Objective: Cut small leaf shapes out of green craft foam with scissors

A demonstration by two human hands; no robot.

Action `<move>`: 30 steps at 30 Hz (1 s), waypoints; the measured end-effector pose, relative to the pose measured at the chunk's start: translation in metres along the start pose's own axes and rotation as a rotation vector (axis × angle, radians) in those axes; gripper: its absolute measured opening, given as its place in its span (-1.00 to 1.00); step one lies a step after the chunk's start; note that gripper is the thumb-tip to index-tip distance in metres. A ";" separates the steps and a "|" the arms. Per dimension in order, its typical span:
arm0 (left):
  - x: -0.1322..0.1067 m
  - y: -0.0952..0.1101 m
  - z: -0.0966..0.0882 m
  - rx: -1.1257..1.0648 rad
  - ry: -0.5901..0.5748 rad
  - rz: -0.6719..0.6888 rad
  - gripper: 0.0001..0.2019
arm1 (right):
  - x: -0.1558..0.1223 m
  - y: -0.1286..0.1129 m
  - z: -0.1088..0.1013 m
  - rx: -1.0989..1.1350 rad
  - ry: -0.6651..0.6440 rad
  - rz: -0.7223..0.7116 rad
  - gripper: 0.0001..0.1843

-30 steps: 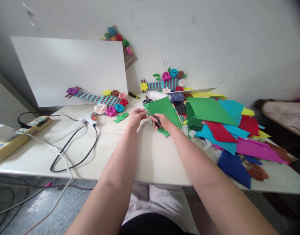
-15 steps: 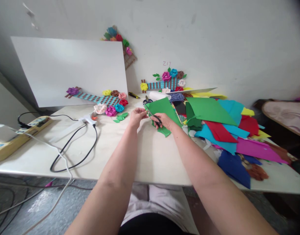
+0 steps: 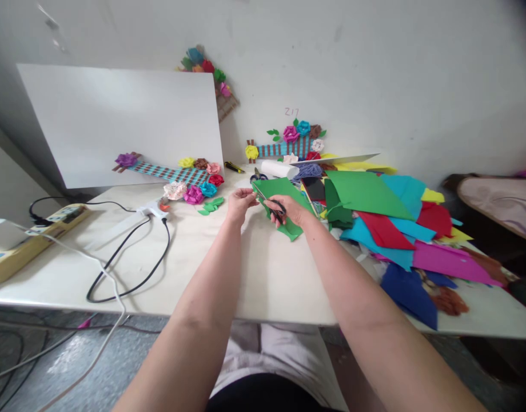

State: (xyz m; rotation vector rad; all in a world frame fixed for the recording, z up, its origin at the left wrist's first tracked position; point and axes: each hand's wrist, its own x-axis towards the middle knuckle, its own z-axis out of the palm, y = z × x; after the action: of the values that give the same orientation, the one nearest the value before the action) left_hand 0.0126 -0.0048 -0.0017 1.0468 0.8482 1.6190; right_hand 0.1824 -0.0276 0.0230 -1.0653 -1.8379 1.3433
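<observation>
My right hand [image 3: 291, 210] holds a pair of scissors [image 3: 280, 213] with black handles, the blades pointing up and left toward my left fingertips. My left hand [image 3: 242, 205] is closed in a pinch beside the blade tips; what lies between its fingers is too small to make out. Under and behind the scissors is a green sheet [image 3: 294, 230], partly hidden by my right hand. Several cut green leaf shapes [image 3: 212, 205] rest on the table left of my left hand. A second pair of scissors [image 3: 258, 177] lies just beyond my hands.
Coloured sheets [image 3: 370, 191] are heaped at the right beside a dark phone [image 3: 314, 189]. A glue gun [image 3: 155, 210] with its black cable and a power strip [image 3: 61, 226] occupy the left. Flower-decorated woven pieces [image 3: 172, 174], a white board [image 3: 117, 120] and a yellow cutter [image 3: 234, 167] are at the back.
The scissor handles in my right hand have spread wider. The green sheet's upper edge sits slightly lower, showing more of the white roll behind. My left hand stays nearly in place.
</observation>
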 end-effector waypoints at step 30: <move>0.000 -0.006 0.000 0.001 -0.081 0.071 -0.50 | 0.007 -0.006 -0.024 -0.016 -0.057 0.056 -0.60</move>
State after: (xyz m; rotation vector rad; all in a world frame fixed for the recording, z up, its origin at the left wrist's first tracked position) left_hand 0.0146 -0.0035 -0.0077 1.1470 0.7650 1.6239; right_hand 0.1980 -0.0114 0.0362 -1.1043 -1.8753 1.4071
